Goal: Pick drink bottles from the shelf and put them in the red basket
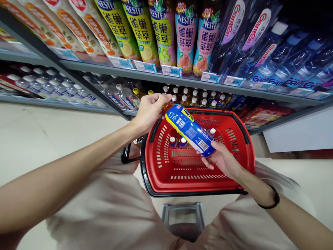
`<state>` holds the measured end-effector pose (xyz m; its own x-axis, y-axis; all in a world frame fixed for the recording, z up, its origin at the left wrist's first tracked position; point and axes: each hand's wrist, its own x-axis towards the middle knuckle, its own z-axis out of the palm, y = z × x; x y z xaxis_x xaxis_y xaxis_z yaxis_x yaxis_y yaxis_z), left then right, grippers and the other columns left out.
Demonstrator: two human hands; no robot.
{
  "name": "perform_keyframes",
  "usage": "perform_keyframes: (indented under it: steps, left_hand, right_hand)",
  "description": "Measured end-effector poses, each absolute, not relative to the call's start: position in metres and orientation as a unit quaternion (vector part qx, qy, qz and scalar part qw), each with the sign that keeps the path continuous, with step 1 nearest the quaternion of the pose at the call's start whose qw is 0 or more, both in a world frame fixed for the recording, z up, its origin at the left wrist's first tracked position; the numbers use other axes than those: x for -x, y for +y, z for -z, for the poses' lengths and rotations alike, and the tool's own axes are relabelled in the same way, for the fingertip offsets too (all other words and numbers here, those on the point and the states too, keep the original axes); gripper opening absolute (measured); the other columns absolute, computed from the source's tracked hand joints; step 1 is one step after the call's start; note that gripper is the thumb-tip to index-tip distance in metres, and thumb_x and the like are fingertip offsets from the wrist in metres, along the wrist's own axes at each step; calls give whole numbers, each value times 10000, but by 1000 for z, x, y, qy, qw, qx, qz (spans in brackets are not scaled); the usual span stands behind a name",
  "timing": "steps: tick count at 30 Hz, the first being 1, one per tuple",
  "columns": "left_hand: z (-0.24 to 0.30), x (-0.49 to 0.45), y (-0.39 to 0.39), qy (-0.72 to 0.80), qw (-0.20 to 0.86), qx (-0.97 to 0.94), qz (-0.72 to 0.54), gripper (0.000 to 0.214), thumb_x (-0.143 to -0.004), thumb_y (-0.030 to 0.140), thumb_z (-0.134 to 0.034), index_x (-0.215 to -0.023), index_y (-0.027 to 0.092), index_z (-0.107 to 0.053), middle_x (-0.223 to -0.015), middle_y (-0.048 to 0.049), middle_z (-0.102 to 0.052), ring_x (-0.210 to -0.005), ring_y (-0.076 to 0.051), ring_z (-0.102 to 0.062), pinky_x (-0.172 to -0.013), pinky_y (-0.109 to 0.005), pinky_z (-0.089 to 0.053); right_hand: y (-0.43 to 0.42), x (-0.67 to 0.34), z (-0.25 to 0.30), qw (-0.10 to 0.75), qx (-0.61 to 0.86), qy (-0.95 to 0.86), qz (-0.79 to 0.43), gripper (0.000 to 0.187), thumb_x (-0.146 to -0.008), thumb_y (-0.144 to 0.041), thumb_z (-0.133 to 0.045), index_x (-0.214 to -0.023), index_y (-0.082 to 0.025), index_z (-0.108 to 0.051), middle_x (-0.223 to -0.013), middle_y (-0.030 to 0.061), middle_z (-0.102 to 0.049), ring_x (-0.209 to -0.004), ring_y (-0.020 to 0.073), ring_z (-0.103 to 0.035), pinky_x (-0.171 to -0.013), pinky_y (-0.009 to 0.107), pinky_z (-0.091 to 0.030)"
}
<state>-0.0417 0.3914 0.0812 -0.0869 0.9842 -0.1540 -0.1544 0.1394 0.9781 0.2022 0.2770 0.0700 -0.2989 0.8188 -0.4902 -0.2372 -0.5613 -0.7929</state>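
Above the red basket (234, 163), both hands — left hand (148, 111), right hand (221, 159) — close their fingers around a blue-labelled bottle (191, 130).

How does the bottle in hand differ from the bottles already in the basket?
The blue-labelled bottle lies tilted across both hands, left hand at its top end, right hand at its base; the small bottles stand upright in the red basket, untouched. It looks much larger than they do. The small bottles show white caps.

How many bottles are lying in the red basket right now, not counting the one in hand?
3 show by their white caps: two side by side left of the held blue bottle, one right of it. More may hide beneath that bottle in the red basket.
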Motion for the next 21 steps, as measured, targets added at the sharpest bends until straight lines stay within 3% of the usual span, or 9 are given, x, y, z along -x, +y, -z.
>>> perform_keyframes:
  steps: [3,7,10,15,21]
  left_hand:
    - [-81,43,392,528,553,-387,-514,314,-850,284,-698,-614,172,-525,-521,39,-471,-393,-44,-355,-362,-182,-242]
    - [-83,45,390,503,572,-391,-517,324,-874,250,-671,-604,184,-507,-471,65,-396,-355,-40,-262,-349,-190,-238]
    - [-86,44,388,489,578,-398,-518,346,-879,257,-674,-598,193,-484,-451,79,-343,-348,-39,-218,-352,-189,-251]
    - [-84,43,389,486,572,-409,-518,384,-826,310,-731,-574,188,-468,-481,77,-352,-362,-28,-229,-362,-183,-258]
    - [-76,47,394,503,564,-405,-515,363,-827,343,-717,-595,189,-484,-494,68,-389,-376,-36,-301,-371,-173,-281]
  right_hand:
    - [278,-205,-70,351,470,-329,-740,481,-825,-605,-767,-970,-154,-688,-811,76,-747,-436,123,-569,-383,225,-367]
    - [281,-210,-71,308,464,-288,-779,593,-935,-717,-519,-1011,-155,-690,-733,79,-738,-365,115,-505,-365,229,-309]
    - [282,-210,-70,285,483,-247,-790,680,-943,-774,-413,-1017,-157,-689,-640,71,-704,-346,129,-477,-353,234,-291]
    - [278,-206,-67,365,522,-243,-732,437,-912,-617,-643,-959,-185,-690,-733,48,-721,-486,135,-551,-412,226,-399]
    - [276,-205,-68,341,480,-329,-738,438,-840,-573,-748,-961,-159,-669,-808,79,-748,-418,111,-529,-380,233,-353]
